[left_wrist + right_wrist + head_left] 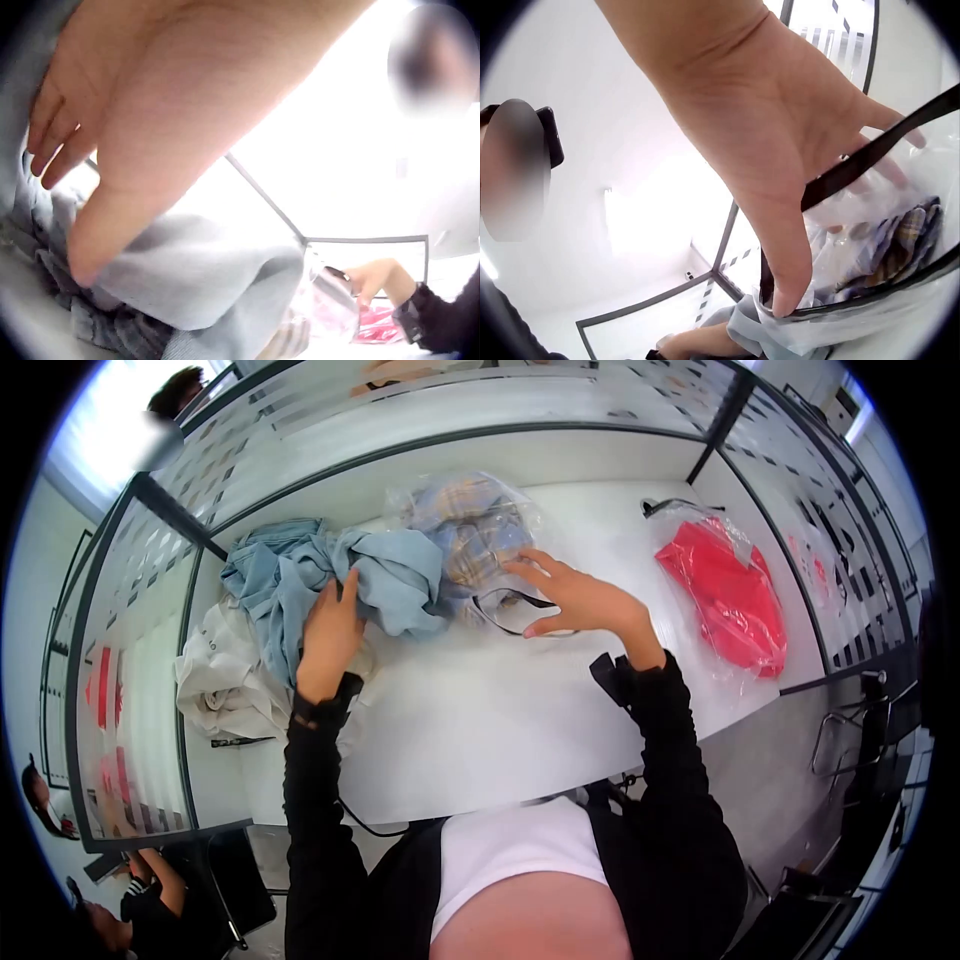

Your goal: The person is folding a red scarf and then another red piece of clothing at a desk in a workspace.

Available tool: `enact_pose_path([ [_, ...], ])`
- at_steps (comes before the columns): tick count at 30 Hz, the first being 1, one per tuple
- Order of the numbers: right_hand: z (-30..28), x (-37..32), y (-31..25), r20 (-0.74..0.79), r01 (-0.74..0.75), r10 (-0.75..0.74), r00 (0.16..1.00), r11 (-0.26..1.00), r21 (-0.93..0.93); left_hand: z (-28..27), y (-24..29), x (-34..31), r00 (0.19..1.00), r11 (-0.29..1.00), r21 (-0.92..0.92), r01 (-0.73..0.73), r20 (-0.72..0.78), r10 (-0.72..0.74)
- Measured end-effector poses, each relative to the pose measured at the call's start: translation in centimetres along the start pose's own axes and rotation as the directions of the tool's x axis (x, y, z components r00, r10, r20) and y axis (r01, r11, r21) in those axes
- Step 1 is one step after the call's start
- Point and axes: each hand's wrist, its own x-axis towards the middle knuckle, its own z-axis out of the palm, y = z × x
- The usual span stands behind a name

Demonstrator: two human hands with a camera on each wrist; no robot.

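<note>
In the head view my left hand (332,632) rests on crumpled light-blue garments (395,575), fingers extended. The left wrist view shows the thumb of that hand (165,97) against the blue cloth (202,274). My right hand (592,603) is spread at the black-edged mouth (512,624) of a clear plastic bag, in front of a plaid garment (470,545) in clear plastic. From the right wrist, the thumb of this hand (769,142) touches the black edge, and its other fingers lie partly behind a black strip (870,152); plaid cloth (900,244) shows beyond.
A cream garment (232,680) lies at the left of the white table (480,730). On the right are a red garment (730,595) in clear plastic and a black-edged item (680,507). Low white walls with dark frames border the table. Other people are at the left.
</note>
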Motion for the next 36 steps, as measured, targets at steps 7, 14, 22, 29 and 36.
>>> enact_pose_path([
  [7, -6.8, -8.1, 7.8, -0.605, -0.825, 0.686, 0.404, 0.559, 0.085, -5.2, 1.3, -5.3, 0.978, 0.975, -0.087, -0.205, -0.06, 0.2],
  [14, -3.2, -13.6, 21.7, -0.692, -0.829, 0.563, 0.452, 0.551, -0.093, -5.5, 4.3, -5.4, 0.919, 0.893, -0.224, -0.39, -0.147, 0.365],
  [22, -0.1, -9.1, -1.4, -0.344, 0.238, -0.23, 0.91, 0.971, -0.019, -5.7, 10.6, -2.8, 0.817, 0.657, -0.494, -0.569, -0.43, 0.384],
  [29, 1.7, -8.6, 6.9, -0.504, -0.122, 0.215, 0.836, 0.97, 0.211, -2.7, 8.9, -6.1, 0.97, 0.821, -0.518, -0.242, -0.128, 0.205],
  [36, 0.9, -4.9, 7.6, -0.23, -0.149, 0.314, 0.921, 0.829, 0.539, -1.7, 7.7, -7.0, 0.829, 0.602, -0.704, -0.378, 0.033, 0.559],
])
